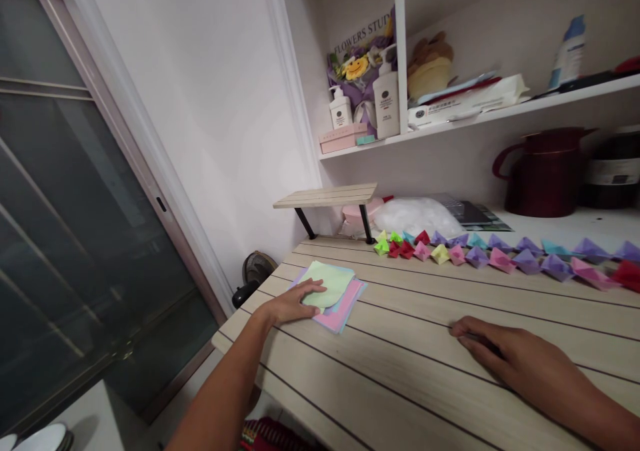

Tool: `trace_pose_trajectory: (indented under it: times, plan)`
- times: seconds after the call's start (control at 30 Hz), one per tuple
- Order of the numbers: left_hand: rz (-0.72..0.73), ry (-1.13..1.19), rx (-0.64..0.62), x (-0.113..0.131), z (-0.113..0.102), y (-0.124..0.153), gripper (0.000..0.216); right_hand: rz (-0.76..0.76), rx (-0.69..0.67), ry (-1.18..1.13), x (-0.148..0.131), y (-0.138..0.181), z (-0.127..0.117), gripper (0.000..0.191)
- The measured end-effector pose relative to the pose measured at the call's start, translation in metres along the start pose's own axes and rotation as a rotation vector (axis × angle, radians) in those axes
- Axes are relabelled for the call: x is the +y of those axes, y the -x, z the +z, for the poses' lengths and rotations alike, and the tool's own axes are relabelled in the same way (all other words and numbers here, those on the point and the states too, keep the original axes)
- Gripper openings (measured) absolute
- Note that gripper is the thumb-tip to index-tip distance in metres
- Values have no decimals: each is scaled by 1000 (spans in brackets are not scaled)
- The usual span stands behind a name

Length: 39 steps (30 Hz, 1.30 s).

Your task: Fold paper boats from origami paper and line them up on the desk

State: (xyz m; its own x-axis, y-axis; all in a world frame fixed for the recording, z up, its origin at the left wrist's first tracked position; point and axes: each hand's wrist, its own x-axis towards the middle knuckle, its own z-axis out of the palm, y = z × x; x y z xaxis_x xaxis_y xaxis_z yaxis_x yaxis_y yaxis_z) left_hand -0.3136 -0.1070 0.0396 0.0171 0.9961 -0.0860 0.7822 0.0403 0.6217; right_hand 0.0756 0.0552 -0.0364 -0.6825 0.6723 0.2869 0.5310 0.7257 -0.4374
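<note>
My left hand (290,303) reaches to a small stack of coloured paper squares (340,298) near the left end of the wooden table (400,371). Its fingers lie on the light green top sheet (331,282), whose near corner curls up under them. My right hand (505,354) rests palm down on the table at the right, fingers stretched flat, with nothing in it. A long row of folded paper boats (500,256) in green, red, pink, purple and blue lines the far edge of the table.
A small wooden riser (327,196) on black legs stands at the table's back left, with a plastic bag (417,215) beside it. Wall shelves hold pump bottles (386,98), a bouquet and boxes. A dark red kettle (543,171) stands at the right. A sliding glass door (75,238) fills the left.
</note>
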Motion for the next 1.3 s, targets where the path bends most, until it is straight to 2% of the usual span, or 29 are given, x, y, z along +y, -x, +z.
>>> trace_pose_trajectory:
  times: [0.23,0.6,0.77,0.93,1.1,1.3]
  plan:
    - [-4,28,-3,0,2,-2,54,0,4,-8,-2,0,-2,30]
    - [-41,18,-78,0,-6,0,70,0,5,-28,-2,1,-1,29]
    - [-40,32,-69,3,-4,1,72,1,17,-53,-6,2,-3,28]
    - [-34,47,-71,7,-4,3,57,31,-12,-31,-7,0,-4,27]
    - [-4,43,-49,2,-2,2,65,30,-32,-13,-2,0,-2,29]
    - [15,51,6,-3,4,4,60,26,-43,-1,4,-1,0,29]
